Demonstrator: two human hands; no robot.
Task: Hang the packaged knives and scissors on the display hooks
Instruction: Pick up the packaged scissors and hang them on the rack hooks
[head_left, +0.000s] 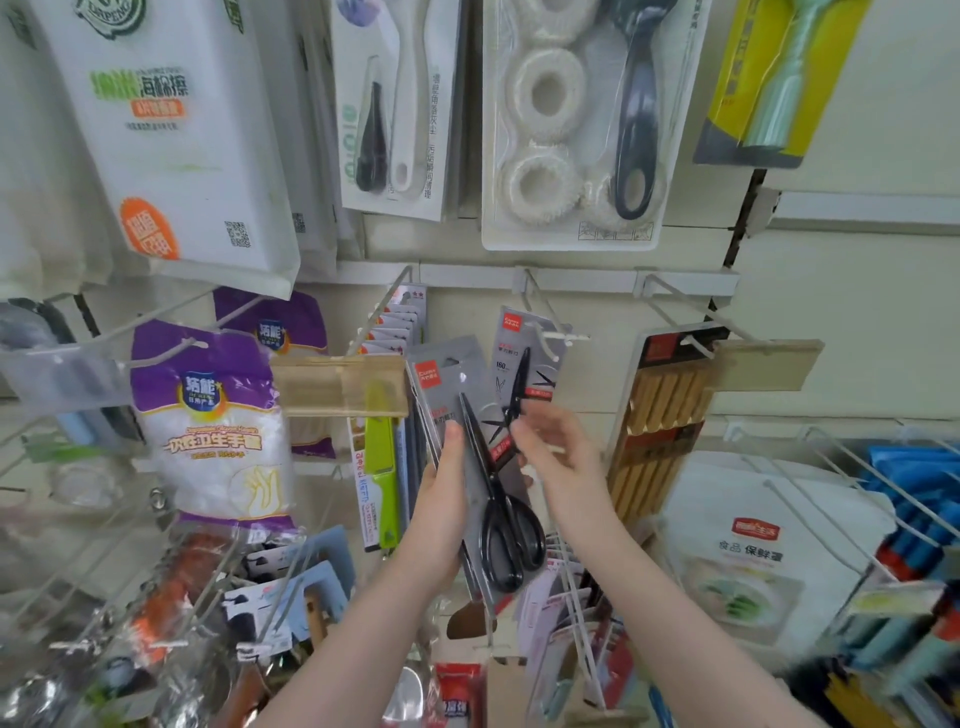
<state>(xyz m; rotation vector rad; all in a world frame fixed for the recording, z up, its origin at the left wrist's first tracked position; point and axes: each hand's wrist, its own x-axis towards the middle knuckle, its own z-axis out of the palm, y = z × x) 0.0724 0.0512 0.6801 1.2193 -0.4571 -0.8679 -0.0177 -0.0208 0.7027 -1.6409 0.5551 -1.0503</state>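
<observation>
Holding the large packaged scissors (483, 462) in my left hand (439, 499), fingers closed around the card's left edge, I keep it upright below the hook (545, 325). My right hand (553, 457) pinches the smaller scissors pack (524, 364) (already threaded on that hook). Recommended: align the hang slot squarely with the hook tip before sliding back.

This was a shop aisle for household goods. A pale wall panel (571, 395) carried white wire display hooks (550, 317); above them hung carded cleaning brushes (395, 109), left of them bagged disposable gloves (218, 426), right of them packed chopsticks (660, 415).
</observation>
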